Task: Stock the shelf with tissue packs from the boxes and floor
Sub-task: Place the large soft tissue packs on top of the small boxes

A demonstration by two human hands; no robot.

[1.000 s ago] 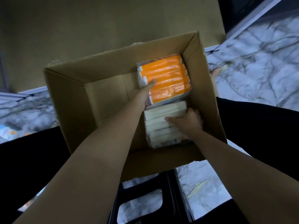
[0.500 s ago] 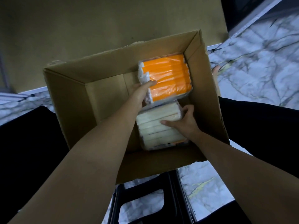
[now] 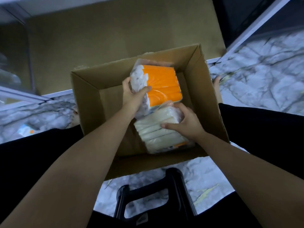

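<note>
A marble-patterned floor (image 3: 256,83) fills the right and lower frame, with a large brown cardboard sheet (image 3: 125,38) across the top. At centre sits an open cardboard box (image 3: 92,102), above a black plastic stool (image 3: 174,191) at bottom centre. Inside the box, the orange tissue pack (image 3: 162,86) is tilted upward, its left end gripped by the left hand (image 3: 133,96), thumb on top. Just below it, the right hand (image 3: 184,122) curls its fingers around the white tissue pack (image 3: 158,134)
</note>
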